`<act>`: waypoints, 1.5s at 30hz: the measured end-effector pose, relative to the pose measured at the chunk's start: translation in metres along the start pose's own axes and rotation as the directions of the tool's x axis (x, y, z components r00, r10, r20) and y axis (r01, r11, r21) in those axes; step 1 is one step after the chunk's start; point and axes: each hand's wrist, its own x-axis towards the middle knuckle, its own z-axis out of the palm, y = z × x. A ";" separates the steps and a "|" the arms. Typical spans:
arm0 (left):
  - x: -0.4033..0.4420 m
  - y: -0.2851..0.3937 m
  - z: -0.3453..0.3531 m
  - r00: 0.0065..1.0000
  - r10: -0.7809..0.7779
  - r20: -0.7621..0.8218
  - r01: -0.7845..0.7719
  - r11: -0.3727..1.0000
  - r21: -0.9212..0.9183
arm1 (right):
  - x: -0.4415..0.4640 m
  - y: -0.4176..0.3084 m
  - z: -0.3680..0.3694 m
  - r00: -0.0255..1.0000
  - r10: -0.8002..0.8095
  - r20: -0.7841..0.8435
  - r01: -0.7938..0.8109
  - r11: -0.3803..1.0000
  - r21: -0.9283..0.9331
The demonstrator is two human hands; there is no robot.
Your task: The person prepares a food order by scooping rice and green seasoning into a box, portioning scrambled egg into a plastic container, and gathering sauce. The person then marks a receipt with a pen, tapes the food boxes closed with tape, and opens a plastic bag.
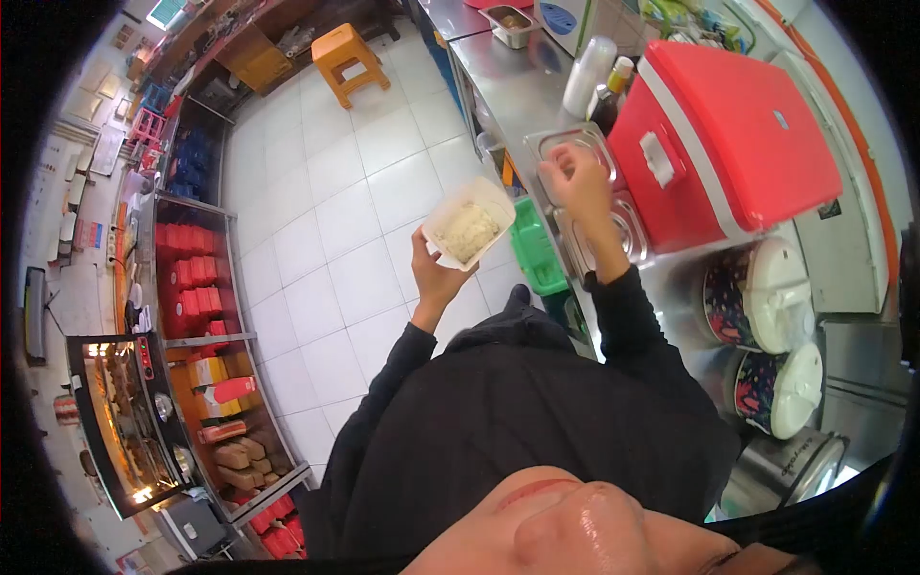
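A plastic tub (pixel 492 198) is clamped by the left hand (pixel 438 276), likely for access; the right hand's (pixel 579 178) closure cannot be judged.

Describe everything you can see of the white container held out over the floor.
The white container looks like smooth plastic, roughly rectangular with rounded corners and raised walls. It is open, no lid on it, and holds pale, crumbly contents. It is held above the tiled floor, its opening facing the camera. The left hand grips its lower edge.
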 end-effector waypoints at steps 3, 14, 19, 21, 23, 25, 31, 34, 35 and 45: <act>0.028 -0.008 -0.012 0.996 -0.002 -0.094 0.004 1.000 0.030 | 0.040 0.077 0.040 0.951 0.300 -0.067 -0.295 0.825 -0.483; 0.143 -0.107 -0.018 0.991 -0.112 0.067 0.115 0.992 -0.052 | 0.072 0.109 0.050 0.762 0.565 -0.316 -0.622 0.774 -0.117; 0.251 -0.134 -0.015 0.978 0.065 0.200 -0.051 0.996 -0.075 | 0.083 0.028 -0.025 0.681 0.718 -0.147 -0.533 0.623 0.572; 0.290 -0.148 -0.012 0.958 0.089 0.274 -0.071 0.995 -0.077 | 0.084 0.013 -0.030 0.629 0.751 -0.200 -0.526 0.601 0.602; 0.323 -0.161 -0.008 0.942 0.080 0.327 -0.057 0.995 -0.077 | 0.071 0.023 -0.021 0.658 0.706 -0.263 -0.639 0.708 0.301; 0.351 -0.159 -0.002 0.917 0.100 0.386 -0.066 0.993 -0.101 | 0.056 0.030 -0.006 0.662 0.696 -0.276 -0.697 0.708 0.114; 0.387 -0.152 0.015 0.874 0.235 0.424 -0.194 0.971 -0.138 | -0.007 0.015 0.025 0.468 0.761 -0.449 -0.881 0.360 -0.309; 0.382 -0.151 0.020 0.868 0.243 0.433 -0.181 0.967 -0.179 | -0.026 0.018 0.027 0.344 0.827 -0.444 -0.931 0.240 -0.273; 0.378 -0.150 0.020 0.866 0.243 0.438 -0.182 0.967 -0.176 | -0.025 0.018 0.029 0.337 0.829 -0.446 -0.936 0.241 -0.258; 0.336 -0.149 0.026 0.859 0.158 0.488 -0.077 0.980 -0.183 | 0.062 0.079 0.112 0.565 0.583 -0.584 -0.825 0.414 -0.385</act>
